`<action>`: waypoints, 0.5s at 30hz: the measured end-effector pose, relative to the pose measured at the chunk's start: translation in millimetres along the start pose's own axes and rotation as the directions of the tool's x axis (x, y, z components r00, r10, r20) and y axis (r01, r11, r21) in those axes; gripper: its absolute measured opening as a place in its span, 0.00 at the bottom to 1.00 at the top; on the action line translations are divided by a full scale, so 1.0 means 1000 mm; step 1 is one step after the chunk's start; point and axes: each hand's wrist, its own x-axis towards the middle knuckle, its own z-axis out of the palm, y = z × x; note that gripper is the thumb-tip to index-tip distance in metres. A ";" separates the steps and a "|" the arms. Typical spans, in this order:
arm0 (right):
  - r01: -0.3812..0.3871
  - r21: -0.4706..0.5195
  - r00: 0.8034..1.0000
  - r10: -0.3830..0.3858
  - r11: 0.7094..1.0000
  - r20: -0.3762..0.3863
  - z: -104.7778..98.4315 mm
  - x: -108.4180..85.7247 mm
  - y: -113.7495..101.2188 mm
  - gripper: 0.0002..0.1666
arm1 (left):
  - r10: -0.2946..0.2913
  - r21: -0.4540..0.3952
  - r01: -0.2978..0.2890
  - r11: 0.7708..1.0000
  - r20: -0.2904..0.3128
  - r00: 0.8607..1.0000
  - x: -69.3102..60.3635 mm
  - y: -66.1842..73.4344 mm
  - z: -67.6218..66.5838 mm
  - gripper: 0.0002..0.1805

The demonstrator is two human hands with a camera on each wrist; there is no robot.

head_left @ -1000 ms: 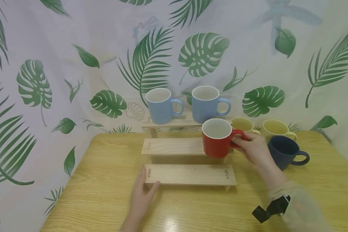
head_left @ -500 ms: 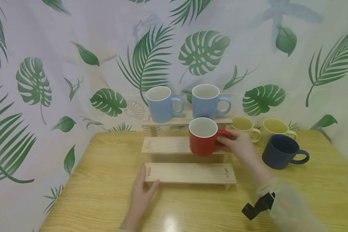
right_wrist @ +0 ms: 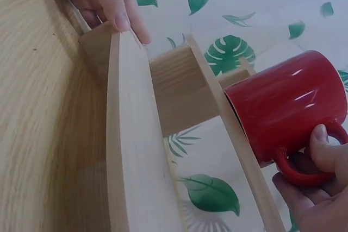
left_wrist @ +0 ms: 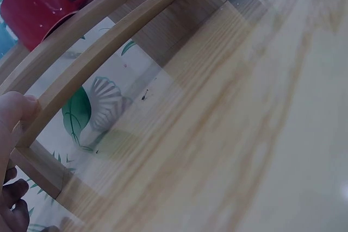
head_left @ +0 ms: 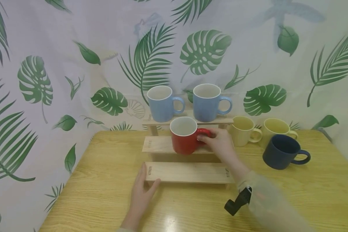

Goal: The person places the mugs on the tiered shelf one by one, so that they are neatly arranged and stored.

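My right hand [head_left: 218, 143] pinches the handle of a red mug [head_left: 184, 137] with a white inside. The mug is upright at the middle step of a three-step wooden shelf [head_left: 185, 172]; in the right wrist view the red mug [right_wrist: 288, 101] has its base close to that board, and whether it touches I cannot tell. My left hand [head_left: 142, 195] grips the left end of the lowest step, thumb at the front edge. In the left wrist view the left hand [left_wrist: 13, 129] shows fingers curled beside the shelf's leg. Two light blue mugs, the left mug [head_left: 160, 103] and right mug [head_left: 207, 102], stand on the top step.
To the shelf's right on the wooden table [head_left: 90, 193] stand two yellow mugs, one pale mug [head_left: 241, 132] and another mug [head_left: 274, 127] behind a dark blue mug [head_left: 281, 153]. A leaf-printed cloth [head_left: 98, 38] hangs behind the table.
The right hand has carried the red mug leftward from the shelf's right end to about the middle of the middle step. The left hand has stayed on the lowest step.
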 end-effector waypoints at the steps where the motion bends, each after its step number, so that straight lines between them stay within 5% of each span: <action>1: 0.008 -0.005 1.000 -0.008 1.000 -0.001 0.003 0.001 -0.001 0.19 | 0.001 0.003 -0.001 1.000 -0.001 1.000 0.000 0.000 0.000 0.49; 15: 0.128 0.029 0.992 -0.127 0.991 -0.013 0.040 0.006 -0.015 0.17 | 0.006 0.012 -0.006 1.000 -0.020 1.000 0.000 -0.002 0.001 0.48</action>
